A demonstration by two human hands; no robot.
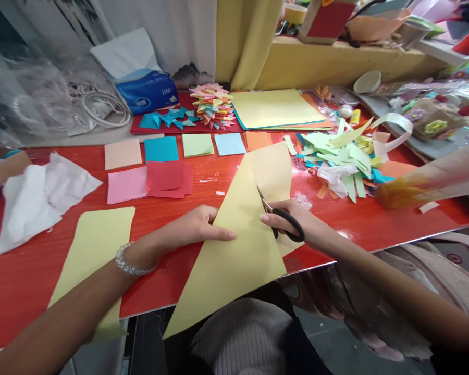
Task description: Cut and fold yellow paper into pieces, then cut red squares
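One large yellow sheet point(234, 260) is in play, standing out over the table point(168, 281) at its near edge, one long corner dipping toward the lap! The left hand point(193, 226) has it gripped at the side, thumb pressed flat on top, the other fingers mostly hidden beneath. Across comes the right hand point(307, 219), curled round the black handles of the scissors point(283, 212), blades running up the sheet's right side, partly lost behind paper. A paler flap point(280, 169) shows behind; whether it belongs to the same sheet, I can't tell. Lettering at the back: the blue tissue pack point(146, 91) carries an oval logo and white characters, too small to read. Out right, a round red mark sits on a pale bag point(449, 265), also unreadable, the bag cut off by the frame. The yellow strip point(89, 250) runs under the left forearm, its near end hanging over the edge. Red surface shows between strip and sheet, and more beyond the right wrist. Farther back, two rows of coloured squares point(160, 177) hem in the left side, while a heap of paper scraps point(347, 151) crowds the right.
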